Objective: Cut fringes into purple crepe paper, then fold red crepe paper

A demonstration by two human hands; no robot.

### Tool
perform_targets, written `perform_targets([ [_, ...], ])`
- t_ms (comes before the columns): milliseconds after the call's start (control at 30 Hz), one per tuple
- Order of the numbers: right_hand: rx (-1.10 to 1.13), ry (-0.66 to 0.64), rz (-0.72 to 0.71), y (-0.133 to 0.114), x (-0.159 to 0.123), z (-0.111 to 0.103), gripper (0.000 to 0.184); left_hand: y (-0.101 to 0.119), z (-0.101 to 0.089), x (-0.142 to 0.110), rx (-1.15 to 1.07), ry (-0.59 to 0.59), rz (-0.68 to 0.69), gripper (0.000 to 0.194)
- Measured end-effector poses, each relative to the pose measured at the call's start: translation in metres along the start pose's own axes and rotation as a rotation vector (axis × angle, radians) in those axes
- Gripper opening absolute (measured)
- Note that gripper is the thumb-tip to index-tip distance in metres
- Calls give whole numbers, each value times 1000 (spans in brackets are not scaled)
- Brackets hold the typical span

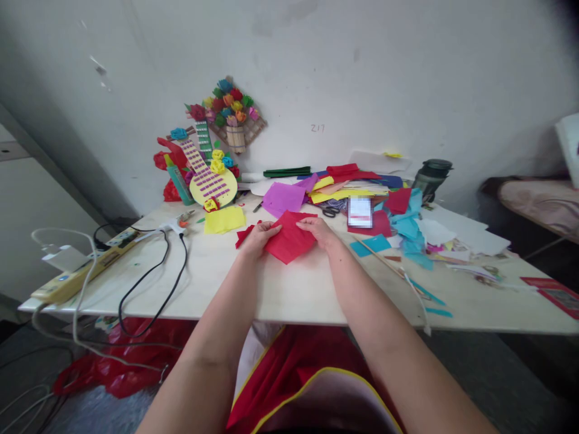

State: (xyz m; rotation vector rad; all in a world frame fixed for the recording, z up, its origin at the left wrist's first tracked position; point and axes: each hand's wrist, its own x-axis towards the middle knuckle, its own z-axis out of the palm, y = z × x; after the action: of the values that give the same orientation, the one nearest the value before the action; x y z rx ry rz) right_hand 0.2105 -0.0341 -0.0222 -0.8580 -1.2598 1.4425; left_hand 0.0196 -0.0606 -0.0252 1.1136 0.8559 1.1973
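Observation:
Between my hands, just above the white table, is a sheet of red crepe paper [289,241] with one corner pointing towards me. My left hand [261,236] pinches its left side, thumb on top. At the upper right edge my right hand [319,230] grips the same sheet between thumb and fingers. More red paper [243,235] pokes out to the left of my left hand. A piece of yellow crepe paper [224,220] lies flat further left. Behind the red sheet are purple paper [284,199] and black scissors [331,212].
A power strip [85,268] with cables occupies the table's left side. Paper-flower crafts [215,187] and a glue bottle [178,184] stand at back left. On the right lie a phone [360,212], blue paper [371,246], thin sticks [380,258] and scraps; a dark bottle [432,178] stands behind.

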Motion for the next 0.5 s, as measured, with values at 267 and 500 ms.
perform_targets([
  [267,-61,-3,13,3,0,1,25,0,-3,-1,-2,-15,-46,30],
  [500,-78,47,28,3,0,1,23,-3,-4,1,2,5,-77,32],
])
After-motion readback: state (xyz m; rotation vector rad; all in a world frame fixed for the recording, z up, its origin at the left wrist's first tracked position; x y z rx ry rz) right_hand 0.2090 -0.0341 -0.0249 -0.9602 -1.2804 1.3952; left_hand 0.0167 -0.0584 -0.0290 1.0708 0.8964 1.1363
